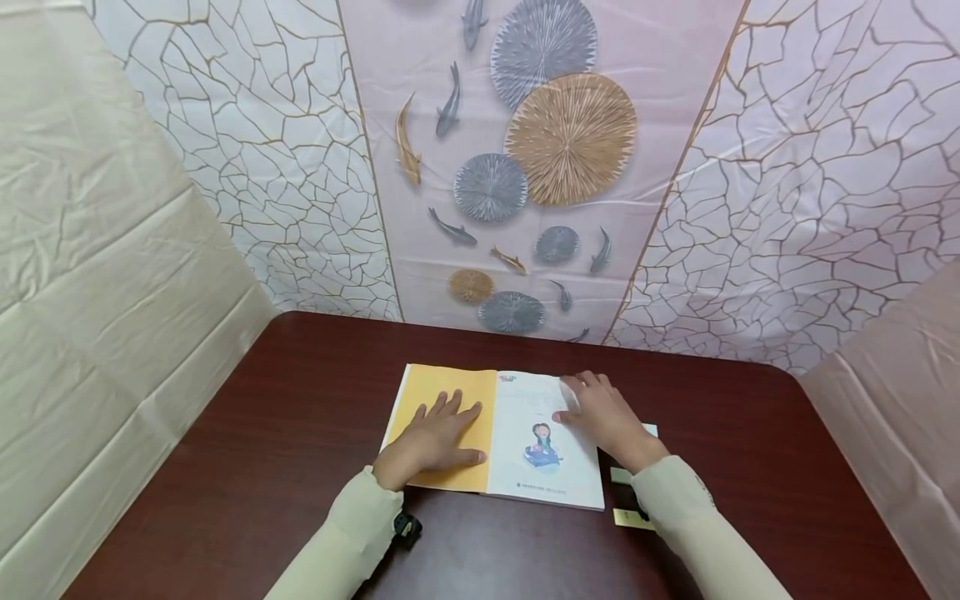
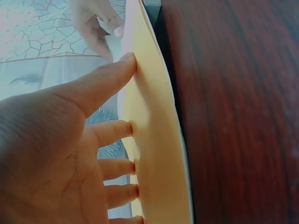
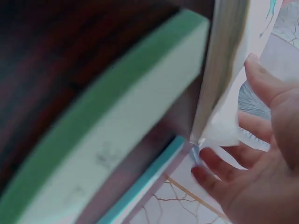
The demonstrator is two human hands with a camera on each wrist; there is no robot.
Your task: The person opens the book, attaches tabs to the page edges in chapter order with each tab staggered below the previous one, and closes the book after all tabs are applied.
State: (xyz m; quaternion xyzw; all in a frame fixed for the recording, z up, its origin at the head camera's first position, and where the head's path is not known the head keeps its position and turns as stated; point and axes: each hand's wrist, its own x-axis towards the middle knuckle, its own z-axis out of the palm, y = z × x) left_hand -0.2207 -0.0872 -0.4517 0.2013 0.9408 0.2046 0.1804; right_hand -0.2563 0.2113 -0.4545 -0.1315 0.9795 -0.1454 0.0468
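An open book (image 1: 543, 479) lies on the table, with a yellow left page (image 1: 431, 383) and a white right page showing a small drawing of a figure. My left hand (image 1: 431, 437) rests on the yellow page, fingers spread and straight; in the left wrist view its fingertips press the yellow sheet (image 2: 154, 102). At the upper right corner of the white page is my right hand (image 1: 603, 421). In the right wrist view, the page's corner (image 3: 224, 130) curls up between the thumb and the fingers of this hand (image 3: 271, 144), partly covering the fingers.
Beneath the right forearm, pale and yellow strips (image 1: 630, 518) of other items show on the dark table (image 1: 255, 450). A green-edged block (image 3: 140, 88) and a teal-edged one (image 3: 145, 182) lie beside the book. A patterned cloth (image 1: 487, 250) hangs behind the table.
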